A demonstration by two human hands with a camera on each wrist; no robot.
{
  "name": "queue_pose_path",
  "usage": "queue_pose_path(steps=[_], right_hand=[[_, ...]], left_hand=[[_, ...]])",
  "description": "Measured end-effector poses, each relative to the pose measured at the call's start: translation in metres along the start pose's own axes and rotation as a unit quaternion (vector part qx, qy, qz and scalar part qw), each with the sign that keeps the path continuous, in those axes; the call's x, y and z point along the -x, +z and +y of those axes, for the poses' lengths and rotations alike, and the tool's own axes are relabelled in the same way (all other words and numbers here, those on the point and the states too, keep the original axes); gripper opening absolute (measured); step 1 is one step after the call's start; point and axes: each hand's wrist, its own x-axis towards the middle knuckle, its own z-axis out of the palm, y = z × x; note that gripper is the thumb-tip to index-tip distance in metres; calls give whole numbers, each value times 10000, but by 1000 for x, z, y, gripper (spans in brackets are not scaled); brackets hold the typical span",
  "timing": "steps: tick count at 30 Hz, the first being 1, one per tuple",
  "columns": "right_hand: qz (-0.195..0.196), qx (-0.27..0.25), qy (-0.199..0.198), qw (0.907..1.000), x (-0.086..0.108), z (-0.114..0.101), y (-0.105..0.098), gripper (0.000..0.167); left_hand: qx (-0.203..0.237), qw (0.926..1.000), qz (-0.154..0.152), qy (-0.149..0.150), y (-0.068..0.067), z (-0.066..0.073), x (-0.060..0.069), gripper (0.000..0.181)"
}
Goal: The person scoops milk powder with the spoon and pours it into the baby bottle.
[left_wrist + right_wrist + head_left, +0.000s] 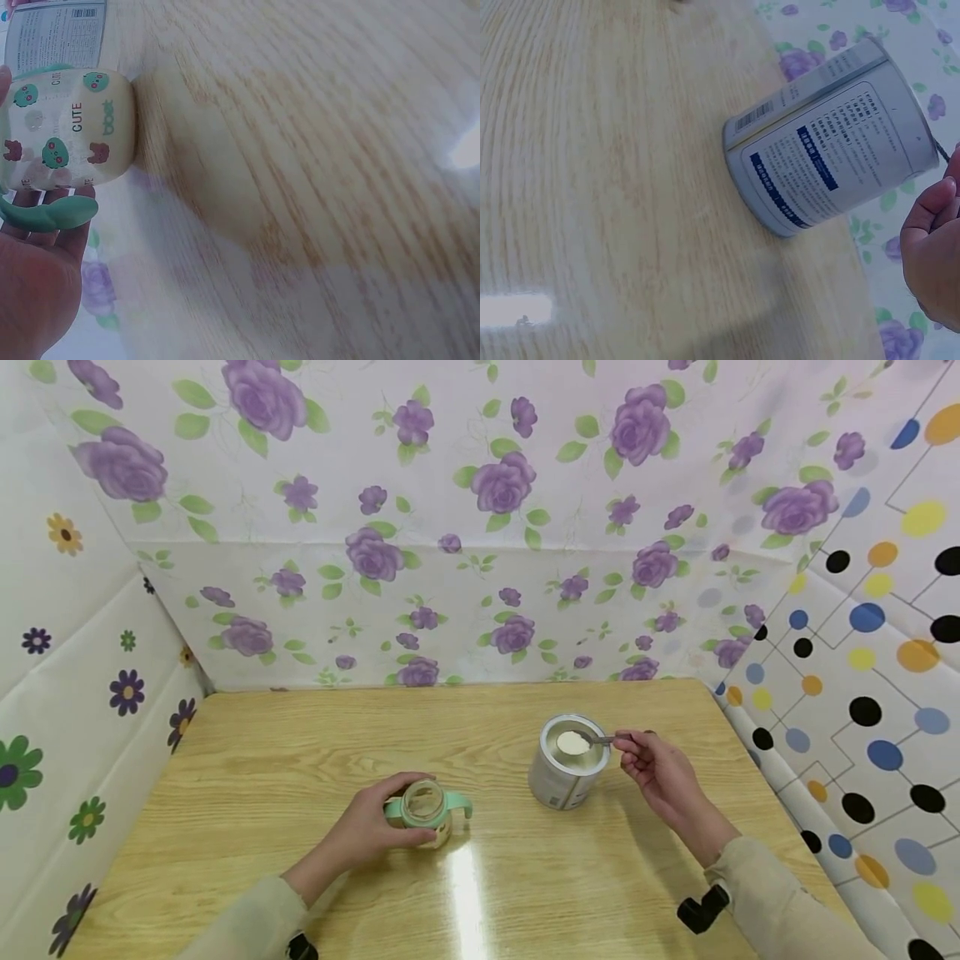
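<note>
In the head view my left hand (pixel 372 820) grips an open baby bottle (pixel 442 835) with green handles, standing upright on the table. Its clear side carries printed cartoon faces and the word CUTE, plain in the left wrist view on the bottle (pixel 71 127). My right hand (pixel 663 777) pinches a spoon (pixel 602 740) by its handle. Heaped with white powder (pixel 573 742), the spoon's bowl is over the mouth of an open metal can (pixel 558 783). Dense printed text covers the can (pixel 829 142) in the right wrist view. How full the can is cannot be made out.
A light wood-grain table (pixel 300 735) bears the bottle and the can, the can to the right and farther back. Flowered sheets (pixel 450 593) enclose the back and left, a dotted sheet (pixel 862 710) the right. Light glares off the tabletop.
</note>
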Motion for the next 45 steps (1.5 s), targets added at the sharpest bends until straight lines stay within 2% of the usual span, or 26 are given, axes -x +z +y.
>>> queue_pose_path(steps=[9, 15, 20, 26, 35, 45], right_hand=[[-207, -316, -8, 9993, 0, -22, 19, 39], [-233, -334, 131, 9991, -3, -33, 46, 36], [-390, -294, 311, 9983, -6, -34, 73, 36], [-636, -205, 515, 9964, -9, -26, 105, 36], [-986, 378, 698, 9920, -12, -4, 145, 35], [-1175, 681, 750, 9879, -14, 33, 167, 30]], left_hand=[[23, 10000, -15, -28, 0, 2, 0, 70], [12, 10000, -26, -34, 1, 1, 0, 72], [-23, 10000, -16, -16, 0, 0, 0, 74], [-8, 10000, -6, -72, 0, 1, 0, 74], [-6, 9999, -30, -113, 0, 1, 1, 73], [-71, 9999, -7, -89, 0, 0, -1, 73]])
